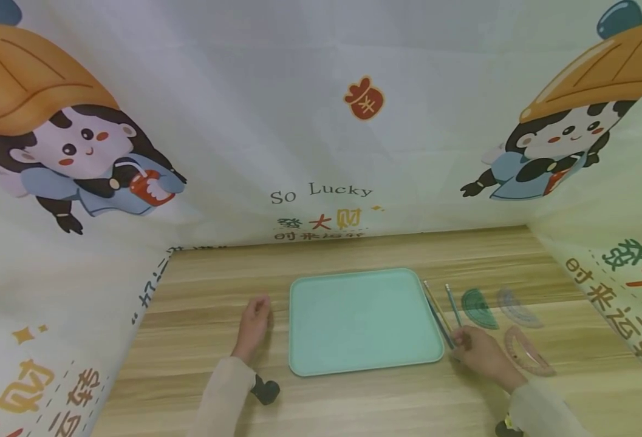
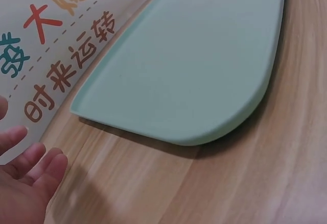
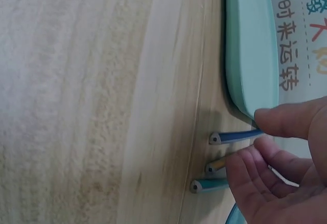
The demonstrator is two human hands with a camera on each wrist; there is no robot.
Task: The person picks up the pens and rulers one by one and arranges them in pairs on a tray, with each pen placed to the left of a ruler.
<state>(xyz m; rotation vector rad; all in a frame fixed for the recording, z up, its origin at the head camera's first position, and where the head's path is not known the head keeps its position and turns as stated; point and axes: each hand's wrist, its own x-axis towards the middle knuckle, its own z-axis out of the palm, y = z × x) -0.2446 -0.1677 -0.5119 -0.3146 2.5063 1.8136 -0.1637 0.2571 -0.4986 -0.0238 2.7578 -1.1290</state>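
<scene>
The right hand (image 1: 476, 352) is over the pencils at the tray's right side. In the right wrist view its thumb is by a dark blue pencil (image 3: 232, 136) and its fingers cover part of a yellow pencil (image 3: 215, 165) and a green one (image 3: 209, 184); a firm grip cannot be made out. The left hand (image 1: 254, 321) rests left of the mint tray (image 1: 364, 321), touching nothing; in the left wrist view its fingers (image 2: 43, 168) are loosely bent and apart.
Right of the pencils lie a green protractor (image 1: 478, 308), a clear one (image 1: 517, 308) and a pink one (image 1: 519, 351). Printed cloth (image 1: 244, 121) stands around the back and sides of the wooden table (image 1: 217, 267).
</scene>
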